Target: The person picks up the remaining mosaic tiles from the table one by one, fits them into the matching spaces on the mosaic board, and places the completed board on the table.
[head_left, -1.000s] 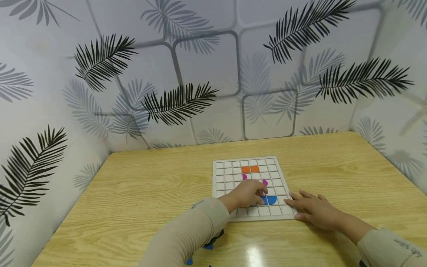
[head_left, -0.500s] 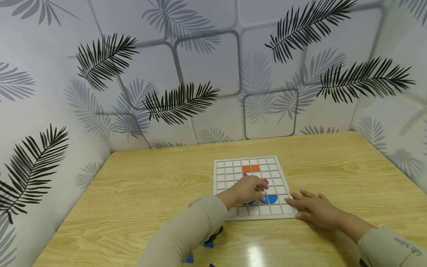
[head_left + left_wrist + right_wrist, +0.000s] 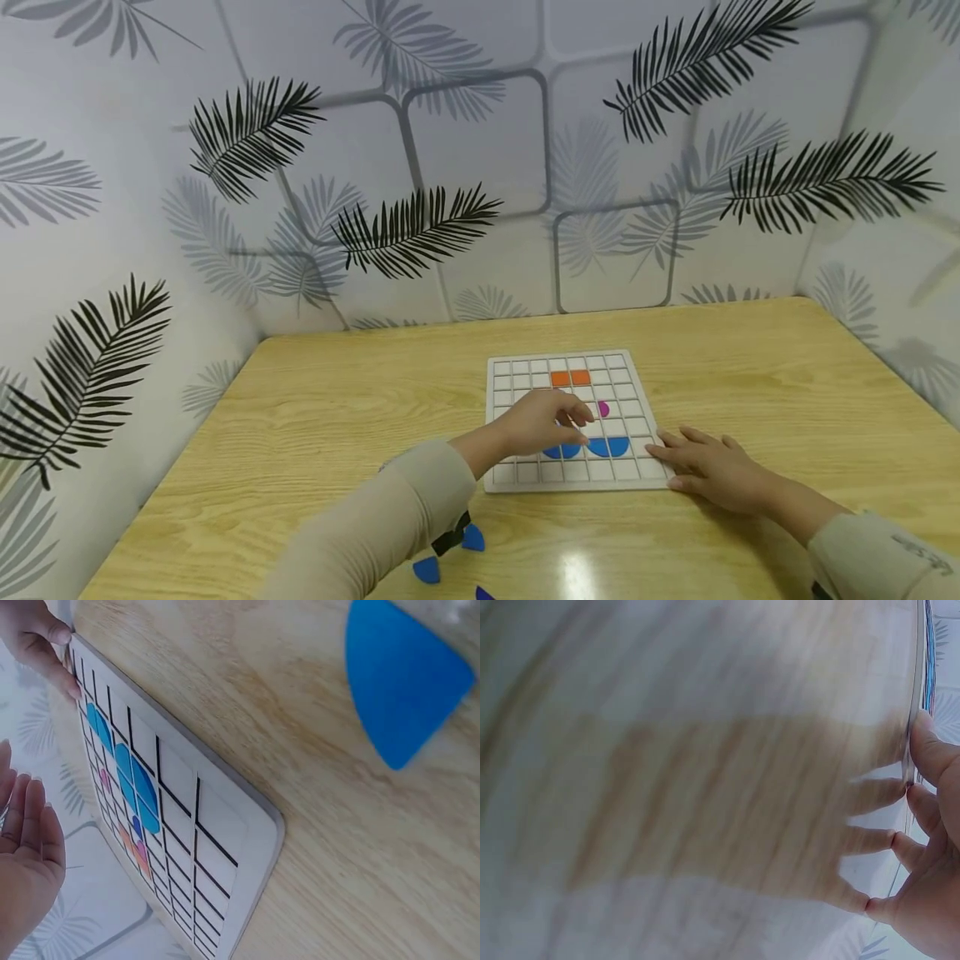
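Observation:
A white grid board (image 3: 517,477) lies on the table, bearing two orange squares (image 3: 570,378), a magenta half-round piece (image 3: 603,409) and two blue half-round shapes (image 3: 607,447). Over the board's left middle is my left hand (image 3: 542,423), its fingers loosely bent with nothing between them; it covers part of the grid. The left wrist view also shows that hand (image 3: 26,855) apart from the board, and a small dark-blue piece (image 3: 137,827) among the others. At the board's right edge, my right hand (image 3: 716,471) rests with spread fingers, its thumb touching the rim in the right wrist view.
Loose blue quarter-round pieces (image 3: 427,570) lie on the wooden table (image 3: 360,392) below my left forearm. A purple-blue piece (image 3: 483,593) shows at the bottom edge of the head view. A leaf-patterned wall (image 3: 480,250) stands behind the table.
My left hand has drawn back to the left over the board, uncovering the blue shapes. More of the loose blue pieces shows beside the sleeve. My right hand stays at the board's edge.

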A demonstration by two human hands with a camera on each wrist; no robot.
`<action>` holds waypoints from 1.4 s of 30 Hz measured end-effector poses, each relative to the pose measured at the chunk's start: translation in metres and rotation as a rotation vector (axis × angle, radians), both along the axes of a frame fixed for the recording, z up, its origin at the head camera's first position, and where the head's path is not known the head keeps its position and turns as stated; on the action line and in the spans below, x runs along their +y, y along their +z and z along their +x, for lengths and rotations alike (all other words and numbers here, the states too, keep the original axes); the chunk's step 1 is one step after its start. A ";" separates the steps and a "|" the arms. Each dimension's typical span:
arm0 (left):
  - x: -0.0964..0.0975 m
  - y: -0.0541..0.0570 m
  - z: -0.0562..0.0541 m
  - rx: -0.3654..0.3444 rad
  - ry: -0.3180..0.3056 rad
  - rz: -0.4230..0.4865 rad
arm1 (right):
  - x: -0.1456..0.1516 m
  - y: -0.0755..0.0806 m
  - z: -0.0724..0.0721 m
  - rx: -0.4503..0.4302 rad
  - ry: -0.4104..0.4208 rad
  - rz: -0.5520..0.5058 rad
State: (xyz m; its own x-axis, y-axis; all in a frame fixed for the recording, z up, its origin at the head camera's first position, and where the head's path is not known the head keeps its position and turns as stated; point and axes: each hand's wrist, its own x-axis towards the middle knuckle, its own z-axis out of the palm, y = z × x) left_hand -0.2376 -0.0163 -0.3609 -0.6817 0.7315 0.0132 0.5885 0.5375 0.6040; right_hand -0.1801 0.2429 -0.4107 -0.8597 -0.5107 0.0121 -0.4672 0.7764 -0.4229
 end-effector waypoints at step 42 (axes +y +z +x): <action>-0.142 -0.018 0.081 -0.308 0.109 0.074 | 0.005 -0.006 -0.001 0.005 0.001 -0.022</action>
State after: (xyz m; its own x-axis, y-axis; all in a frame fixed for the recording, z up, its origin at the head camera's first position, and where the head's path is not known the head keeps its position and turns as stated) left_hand -0.1568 -0.1587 -0.3794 -0.7362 0.6588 -0.1550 0.3138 0.5352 0.7843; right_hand -0.1814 0.2474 -0.4172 -0.8592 -0.5110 0.0276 -0.4699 0.7665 -0.4378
